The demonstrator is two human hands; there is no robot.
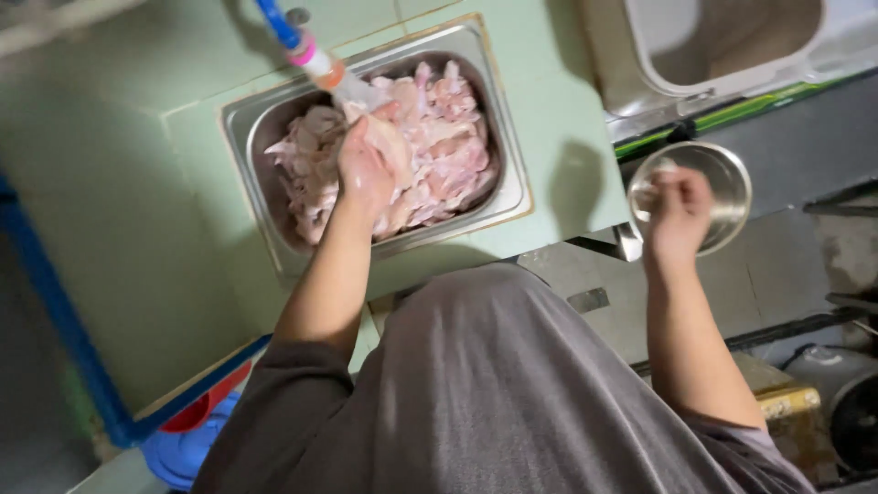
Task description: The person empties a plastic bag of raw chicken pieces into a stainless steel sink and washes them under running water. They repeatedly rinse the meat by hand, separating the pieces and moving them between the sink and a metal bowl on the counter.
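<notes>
Closest to the lens is the person's grey shirt (494,393), both bare forearms reaching away from it. Below and left of the left hand, under the edge of the pale green worktop (119,210), sit a red bowl (206,407) and a blue plastic item (183,453), beside a blue pipe (55,320). The left hand (366,169) is curled closed around a piece of raw pink meat, lifted just over the heap of raw meat pieces (430,155) that fills the rectangular steel pan (274,119) sunk in the worktop. Just above this hand a blue hose with a pink and orange nozzle (306,46) pours water onto the heap. Well to the right, the right hand (679,209) is closed in a loose fist, gripping the rim of a round steel bowl (722,178) whose contents I cannot tell. Above that hand stands a large pale tub (732,37); below and right of it, a yellowish box (786,402) and a dark pot (855,421).
</notes>
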